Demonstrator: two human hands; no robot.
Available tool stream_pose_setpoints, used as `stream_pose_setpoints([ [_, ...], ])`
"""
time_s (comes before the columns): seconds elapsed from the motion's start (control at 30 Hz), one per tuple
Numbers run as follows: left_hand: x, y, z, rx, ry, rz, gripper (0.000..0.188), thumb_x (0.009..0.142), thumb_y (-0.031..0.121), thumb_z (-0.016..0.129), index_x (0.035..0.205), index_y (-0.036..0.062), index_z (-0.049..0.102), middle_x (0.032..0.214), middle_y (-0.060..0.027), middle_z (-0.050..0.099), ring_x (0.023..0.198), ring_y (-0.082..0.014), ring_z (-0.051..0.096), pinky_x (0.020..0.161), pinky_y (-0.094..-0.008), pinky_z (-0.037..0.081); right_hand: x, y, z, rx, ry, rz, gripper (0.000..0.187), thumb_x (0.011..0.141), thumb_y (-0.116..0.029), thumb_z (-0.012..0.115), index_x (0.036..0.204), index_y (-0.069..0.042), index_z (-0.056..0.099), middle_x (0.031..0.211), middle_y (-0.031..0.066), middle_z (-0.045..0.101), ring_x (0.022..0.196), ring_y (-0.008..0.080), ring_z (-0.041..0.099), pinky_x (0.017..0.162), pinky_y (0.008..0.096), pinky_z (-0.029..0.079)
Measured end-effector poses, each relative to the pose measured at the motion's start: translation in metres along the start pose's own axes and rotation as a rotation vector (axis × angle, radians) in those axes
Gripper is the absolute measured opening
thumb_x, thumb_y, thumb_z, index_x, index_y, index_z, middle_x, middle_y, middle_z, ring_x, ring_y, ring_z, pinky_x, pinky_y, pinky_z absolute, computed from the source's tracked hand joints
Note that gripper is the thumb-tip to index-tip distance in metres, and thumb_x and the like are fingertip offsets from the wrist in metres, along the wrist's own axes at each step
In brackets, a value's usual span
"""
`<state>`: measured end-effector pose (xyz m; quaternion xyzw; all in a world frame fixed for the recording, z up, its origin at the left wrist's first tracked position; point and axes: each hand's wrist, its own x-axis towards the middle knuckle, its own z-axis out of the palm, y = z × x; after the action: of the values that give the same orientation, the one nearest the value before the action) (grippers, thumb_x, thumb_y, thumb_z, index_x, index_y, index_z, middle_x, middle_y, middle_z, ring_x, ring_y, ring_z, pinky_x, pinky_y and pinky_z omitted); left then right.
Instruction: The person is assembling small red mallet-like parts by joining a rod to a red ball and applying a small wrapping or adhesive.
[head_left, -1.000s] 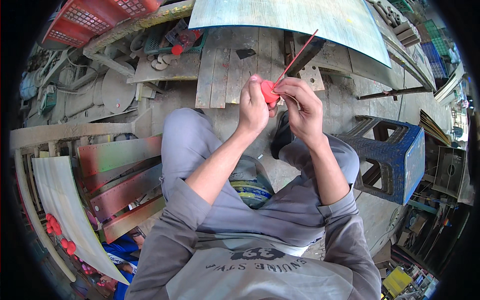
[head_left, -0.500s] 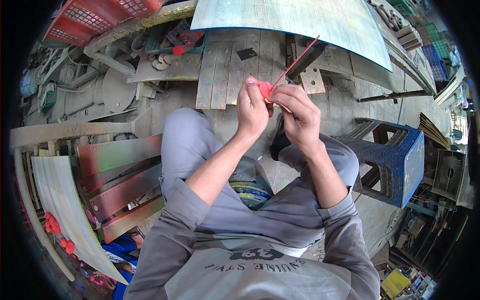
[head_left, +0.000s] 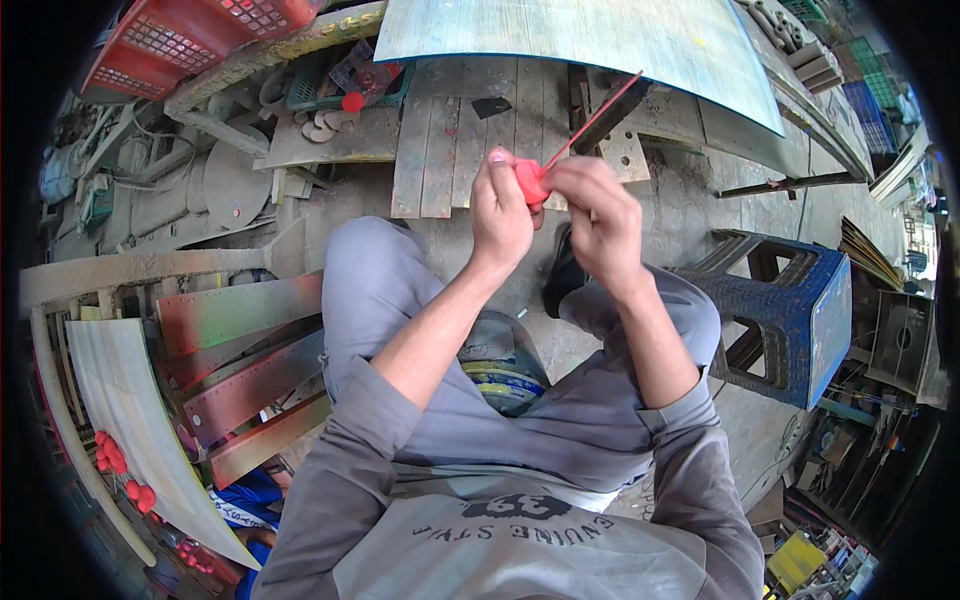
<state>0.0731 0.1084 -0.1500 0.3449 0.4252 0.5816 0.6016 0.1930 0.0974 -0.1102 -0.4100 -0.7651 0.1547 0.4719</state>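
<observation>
In the head view, your left hand (head_left: 500, 212) grasps the red piece (head_left: 528, 180) in its fingertips, seemingly to steady it for your right hand (head_left: 607, 218), whose bunched fingers meet its edge, grip unclear; the red stick (head_left: 594, 120) slants beyond them.

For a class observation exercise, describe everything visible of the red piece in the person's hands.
The red piece is bright, rounded and small beside the hands; its material is unclear. The left hand grips it, hiding part of its outline. A thin red stick slants up and right from it, though how they join is hidden. The right hand has its fingertips at the piece's right side.
</observation>
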Motion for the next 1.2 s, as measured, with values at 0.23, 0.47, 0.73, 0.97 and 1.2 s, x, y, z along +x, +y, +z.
stream_pose_setpoints([
  [0.23,0.001,-0.003,-0.003,-0.07,-0.009,0.002,0.043,0.103,0.033,0.024,0.079,0.0057,0.047,0.059,-0.0012,0.048,0.045,-0.0076,0.045,0.04,-0.0227,0.037,0.001,0.001,-0.005,0.001,-0.001,0.085,0.03,0.064,0.017,0.054,0.088,0.001,0.063,0.087,0.0119,0.061,0.087,0.0285,0.061,0.077,0.0355,0.049],
  [0.47,-0.002,0.002,0.002,-0.183,-0.036,-0.061,0.04,0.102,0.036,0.024,0.082,0.0078,0.046,0.062,-0.002,0.048,0.046,-0.008,0.043,0.037,-0.0222,0.035,-0.002,0.002,-0.009,0.008,-0.007,0.073,0.029,0.064,0.015,0.056,0.088,0.001,0.063,0.089,0.0118,0.061,0.087,0.0291,0.061,0.077,0.0357,0.049],
  [0.73,0.0,0.005,0.002,-0.333,-0.087,-0.191,0.037,0.102,0.039,0.025,0.086,0.0108,0.043,0.065,-0.003,0.048,0.047,-0.0095,0.04,0.037,-0.0234,0.03,0.001,0.003,-0.012,-0.014,0.009,-0.004,0.03,0.065,0.015,0.057,0.09,0.0,0.063,0.09,0.0113,0.061,0.088,0.029,0.06,0.078,0.0366,0.048],
  [0.97,-0.006,0.008,-0.001,-0.467,-0.155,-0.347,0.034,0.101,0.04,0.028,0.088,0.0123,0.041,0.068,-0.0026,0.046,0.048,-0.0093,0.037,0.038,-0.0226,0.027,-0.003,0.0,-0.013,0.026,0.03,0.003,0.031,0.063,0.015,0.057,0.089,0.0,0.064,0.091,0.0113,0.061,0.088,0.0285,0.061,0.078,0.0359,0.049],
  [1.2,-0.004,0.018,-0.004,-0.594,-0.272,-0.504,0.036,0.099,0.044,0.03,0.09,0.012,0.043,0.063,-0.0032,0.04,0.05,-0.0086,0.034,0.038,-0.0212,0.022,-0.006,-0.002,-0.016,-0.027,0.051,0.0,0.028,0.067,0.017,0.056,0.089,0.001,0.064,0.095,0.0127,0.062,0.089,0.0277,0.061,0.078,0.0326,0.049],
])
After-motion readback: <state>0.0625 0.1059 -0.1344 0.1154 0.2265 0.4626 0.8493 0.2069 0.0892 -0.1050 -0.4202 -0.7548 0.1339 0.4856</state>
